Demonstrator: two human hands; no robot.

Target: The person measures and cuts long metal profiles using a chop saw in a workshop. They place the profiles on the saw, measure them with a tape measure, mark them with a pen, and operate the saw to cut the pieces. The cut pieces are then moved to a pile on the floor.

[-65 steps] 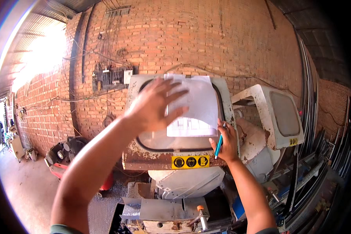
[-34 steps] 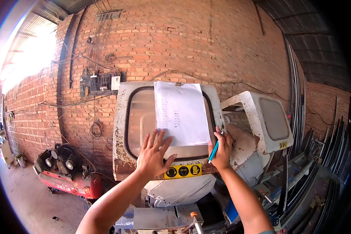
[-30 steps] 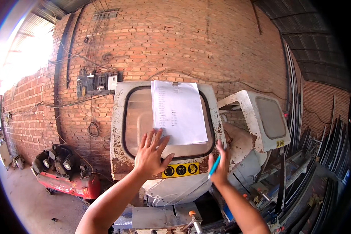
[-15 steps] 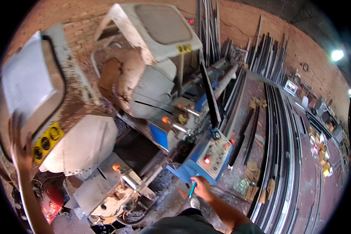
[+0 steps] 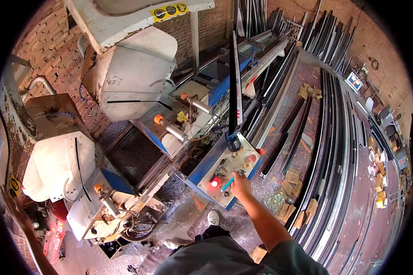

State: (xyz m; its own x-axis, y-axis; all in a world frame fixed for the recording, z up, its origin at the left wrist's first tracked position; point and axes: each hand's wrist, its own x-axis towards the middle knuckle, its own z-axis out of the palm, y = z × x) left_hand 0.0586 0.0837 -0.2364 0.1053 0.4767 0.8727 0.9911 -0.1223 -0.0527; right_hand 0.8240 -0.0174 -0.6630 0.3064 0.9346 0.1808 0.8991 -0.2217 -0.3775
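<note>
My right hand [image 5: 240, 184] is closed around a slim teal pen-shaped thing [image 5: 227, 184]. It is over the near right part of a control box [image 5: 205, 182] with blue sides and a pale top. On that box are several knobs, red buttons and a glowing red light [image 5: 214, 182]. Whether my fingers touch a knob cannot be made out. At the far left, my left hand [image 5: 14, 204] is by the edge of a rusty guard hood [image 5: 18, 107], beside its yellow warning sticker [image 5: 14, 185]. Dark and blurred, its fingers do not show clearly.
A second hood [image 5: 142, 20] rises over pale saw guards [image 5: 137, 75]. Clamp cylinders with orange caps [image 5: 158, 119] stick out nearby. A long black-and-white bar [image 5: 235, 87] stands at the control box. Long dark metal profiles [image 5: 328, 169] cover the floor to the right, near cardboard pieces [image 5: 291, 181].
The view has shifted, and the left hood now sits at the picture's left edge. My right hand has moved from in front of the control box to over its panel, still holding the teal thing.
</note>
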